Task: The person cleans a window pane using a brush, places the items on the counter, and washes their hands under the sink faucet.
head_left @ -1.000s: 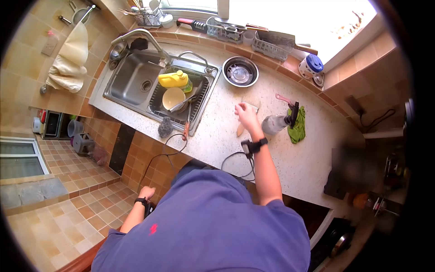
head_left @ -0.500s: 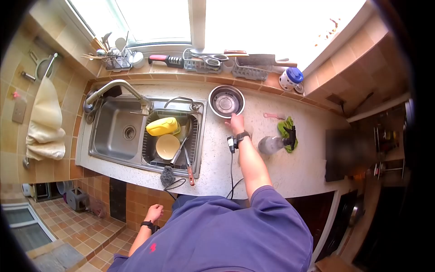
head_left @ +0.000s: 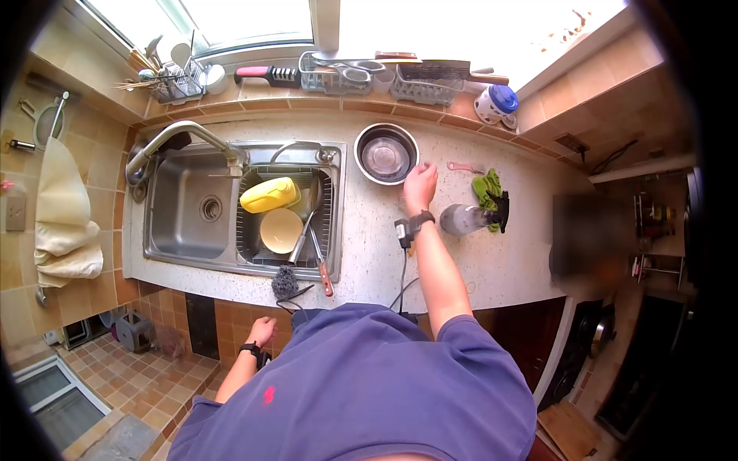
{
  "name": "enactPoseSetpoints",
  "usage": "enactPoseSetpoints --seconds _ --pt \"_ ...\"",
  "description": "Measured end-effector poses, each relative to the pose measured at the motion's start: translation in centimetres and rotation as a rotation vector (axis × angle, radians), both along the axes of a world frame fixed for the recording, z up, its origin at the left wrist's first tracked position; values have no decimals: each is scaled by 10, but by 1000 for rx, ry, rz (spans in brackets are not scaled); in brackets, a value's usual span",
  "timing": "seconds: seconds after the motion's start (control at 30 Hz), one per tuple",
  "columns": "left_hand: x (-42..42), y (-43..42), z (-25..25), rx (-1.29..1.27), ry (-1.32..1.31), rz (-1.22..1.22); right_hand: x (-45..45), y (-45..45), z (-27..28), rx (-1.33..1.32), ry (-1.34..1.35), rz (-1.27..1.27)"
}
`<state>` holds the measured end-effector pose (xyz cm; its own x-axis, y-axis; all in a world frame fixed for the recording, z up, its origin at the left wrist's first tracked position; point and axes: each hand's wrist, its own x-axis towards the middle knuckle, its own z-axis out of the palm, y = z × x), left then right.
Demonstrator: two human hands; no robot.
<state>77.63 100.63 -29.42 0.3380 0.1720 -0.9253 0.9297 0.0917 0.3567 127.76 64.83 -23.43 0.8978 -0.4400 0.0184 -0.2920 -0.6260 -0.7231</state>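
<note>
A round metal bowl (head_left: 387, 157) with a pale rim stands on the counter, right of the sink. My right hand (head_left: 420, 184) is at the bowl's lower right edge, fingers curled in against its rim; the fingertips are partly hidden. My right wrist wears a black band with a small device. A pink-handled fork (head_left: 465, 167) lies just right of that hand, and a clear spray bottle (head_left: 465, 220) lies beyond it on a green cloth (head_left: 487, 189). Down by my side, above the floor, my left hand (head_left: 263, 330) is loosely closed, with nothing visible in it.
The sink's right basin (head_left: 334, 223) holds a rack, a yellow container (head_left: 269, 194), a cream bowl (head_left: 281, 230) and long-handled utensils. A grey scrubber (head_left: 284, 283) sits at the counter's front edge. Knives and baskets (head_left: 427, 88) line the sill. A dark blurred patch is at the right.
My right hand has moved from the bowl's front edge round to its right side. The bowl has shifted slightly toward me. The camera view has also shifted; my left hand still hangs low.
</note>
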Motion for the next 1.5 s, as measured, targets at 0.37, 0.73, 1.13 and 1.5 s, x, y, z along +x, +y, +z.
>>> enactPoseSetpoints --seconds 0.37,0.73,1.13,1.5 --pt "10 -17 4 25 31 30 76 48 8 -79 494 519" --pt "9 -16 -13 -30 65 -11 58 25 113 1239 453 433" --pt "105 57 184 177 -57 -781 -16 54 210 27 -339 1044" --pt "297 -71 308 591 -1287 -577 -67 79 246 448 -237 992"
